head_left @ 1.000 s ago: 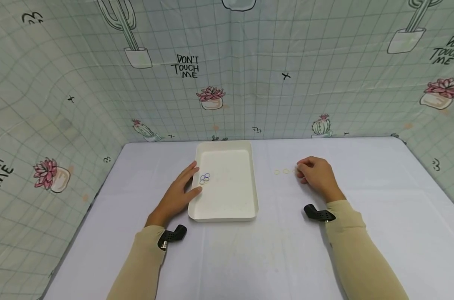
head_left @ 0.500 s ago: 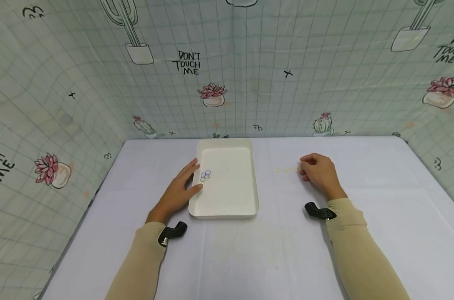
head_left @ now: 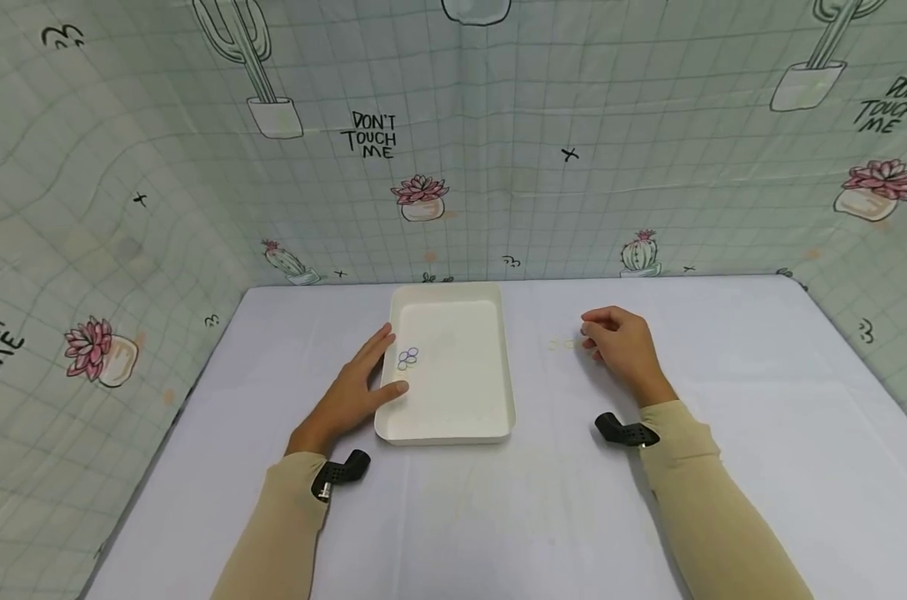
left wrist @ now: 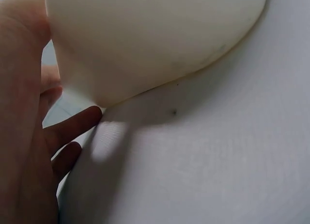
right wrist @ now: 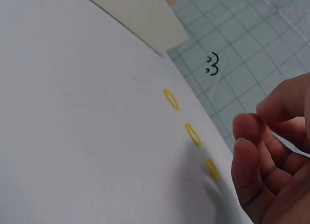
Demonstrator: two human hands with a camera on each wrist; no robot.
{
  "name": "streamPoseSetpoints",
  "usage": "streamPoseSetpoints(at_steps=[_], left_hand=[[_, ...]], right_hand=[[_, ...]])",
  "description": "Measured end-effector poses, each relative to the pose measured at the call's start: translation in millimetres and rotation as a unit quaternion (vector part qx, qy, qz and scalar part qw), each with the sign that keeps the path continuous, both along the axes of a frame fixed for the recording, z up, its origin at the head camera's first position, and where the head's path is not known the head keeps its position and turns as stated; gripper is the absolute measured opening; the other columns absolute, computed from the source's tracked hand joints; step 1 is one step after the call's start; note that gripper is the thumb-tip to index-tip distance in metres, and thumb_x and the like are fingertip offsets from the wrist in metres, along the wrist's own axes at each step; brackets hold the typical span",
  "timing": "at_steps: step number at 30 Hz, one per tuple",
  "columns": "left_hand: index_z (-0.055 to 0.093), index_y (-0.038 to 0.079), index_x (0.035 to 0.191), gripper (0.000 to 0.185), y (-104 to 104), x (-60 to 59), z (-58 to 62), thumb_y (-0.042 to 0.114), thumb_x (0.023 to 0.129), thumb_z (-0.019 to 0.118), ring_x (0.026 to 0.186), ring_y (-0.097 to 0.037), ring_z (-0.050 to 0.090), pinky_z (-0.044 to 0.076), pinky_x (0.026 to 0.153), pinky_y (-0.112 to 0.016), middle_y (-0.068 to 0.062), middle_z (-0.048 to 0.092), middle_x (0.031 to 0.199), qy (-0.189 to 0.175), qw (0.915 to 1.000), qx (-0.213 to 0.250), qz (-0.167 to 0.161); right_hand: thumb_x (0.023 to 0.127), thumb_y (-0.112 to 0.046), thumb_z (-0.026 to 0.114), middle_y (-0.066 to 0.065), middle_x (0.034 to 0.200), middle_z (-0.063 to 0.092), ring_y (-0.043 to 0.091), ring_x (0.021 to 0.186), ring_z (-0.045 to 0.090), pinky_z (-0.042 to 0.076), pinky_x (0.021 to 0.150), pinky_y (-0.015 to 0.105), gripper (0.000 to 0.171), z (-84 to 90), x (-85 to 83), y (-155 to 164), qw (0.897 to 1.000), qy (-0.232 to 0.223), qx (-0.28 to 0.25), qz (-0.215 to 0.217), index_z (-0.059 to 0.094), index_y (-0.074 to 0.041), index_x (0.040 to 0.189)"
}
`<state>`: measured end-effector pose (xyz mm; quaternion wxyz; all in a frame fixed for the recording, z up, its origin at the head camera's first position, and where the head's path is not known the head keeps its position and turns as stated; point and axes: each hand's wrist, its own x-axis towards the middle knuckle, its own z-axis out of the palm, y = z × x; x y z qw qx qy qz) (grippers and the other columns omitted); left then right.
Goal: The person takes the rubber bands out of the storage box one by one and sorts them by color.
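Observation:
My left hand (head_left: pixel 348 398) rests along the left side of a shallow white tray (head_left: pixel 461 400), fingers extended outside it and thumb over the rim. In the left wrist view, fingertips touch the outer wall of the tray (left wrist: pixel 155 35). A cluster of several thin blue rings (head_left: pixel 408 357), like small rubber bands, lies inside, close to the thumb. My right hand (head_left: pixel 624 350) hovers right of the tray, fingers curled and thumb against the index finger, with nothing seen between them. Below it, three yellow rubber bands (right wrist: pixel 193 135) lie in a row on the table.
The table (head_left: pixel 453 517) wears a white cloth. A grid-patterned curtain (head_left: pixel 521 200) with printed cacti hangs behind and at the sides. Black wrist cameras (head_left: pixel 626 430) sit on both wrists.
My right hand has released the rightmost yellow rubber band, lifted and shifted left over the row. My left hand stays at the tray. The head view has tilted slightly.

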<state>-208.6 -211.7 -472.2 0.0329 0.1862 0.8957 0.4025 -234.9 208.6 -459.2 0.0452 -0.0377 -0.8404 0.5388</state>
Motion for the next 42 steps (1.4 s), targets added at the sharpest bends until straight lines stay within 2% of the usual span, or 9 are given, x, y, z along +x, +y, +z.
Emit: streamPoseSetpoints(at_steps=[6,13,18,27,33,42], left_hand=[[0.023,0.016,0.161,0.091,-1,3.1,-0.8,0.044,0.09,0.072,0.153,-0.022,0.008,0.014,0.118,-0.059,0.011,0.008,0.167,-0.002,0.9999,-0.012,-0.007],[0.024,0.016,0.161,0.091,3,2.6,0.9,0.044,0.089,0.072,0.153,-0.024,0.009,0.015,0.117,-0.06,0.01,0.008,0.167,-0.007,0.9996,-0.026,-0.012],[0.024,0.014,0.161,0.092,2,3.5,1.3,0.044,0.089,0.072,0.153,-0.024,0.009,0.015,0.118,-0.059,0.008,0.009,0.167,0.001,0.9995,-0.029,-0.016],[0.022,0.013,0.161,0.094,3,3.3,2.6,0.045,0.088,0.072,0.153,-0.025,0.01,0.015,0.118,-0.059,0.007,0.008,0.168,0.009,0.9991,-0.035,-0.022],[0.022,0.013,0.161,0.094,1,3.0,3.9,0.045,0.088,0.072,0.153,-0.024,0.01,0.016,0.118,-0.057,0.008,0.008,0.168,0.011,0.999,-0.04,-0.018],[0.026,0.012,0.16,0.09,-2,2.5,3.7,0.042,0.089,0.072,0.152,-0.026,0.012,0.017,0.118,-0.057,0.007,0.008,0.167,0.02,0.9994,-0.016,-0.024]], right_hand=[[0.1,-0.016,0.059,0.022,0.105,0.068,0.016,0.077,0.065,0.054,0.062,0.026,0.029,3.8,0.6,-11,1.0,-0.003,-0.015,0.019,0.064,0.004,0.119],[0.1,-0.015,0.059,0.022,0.103,0.067,0.024,0.082,0.066,0.055,0.064,0.028,0.027,4.8,7.3,-16,1.0,-0.009,-0.01,0.026,0.064,0.004,0.119],[0.099,-0.016,0.06,0.022,0.105,0.068,0.023,0.081,0.066,0.055,0.064,0.029,0.029,5.4,8.1,-25,0.999,-0.006,-0.021,0.038,0.065,0.004,0.119],[0.097,-0.013,0.061,0.024,0.103,0.068,0.02,0.078,0.067,0.054,0.061,0.029,0.027,9.5,2.8,-51,0.998,0.004,-0.026,0.064,0.066,0.005,0.118],[0.096,-0.015,0.061,0.019,0.102,0.069,0.022,0.079,0.066,0.055,0.063,0.032,0.028,19.7,-2.0,-79,0.996,0.001,-0.04,0.085,0.066,0.002,0.118],[0.095,-0.013,0.062,0.019,0.1,0.069,0.023,0.079,0.066,0.054,0.063,0.033,0.028,29.5,-14.6,-112,0.991,-0.006,-0.048,0.128,0.066,0.002,0.118]])
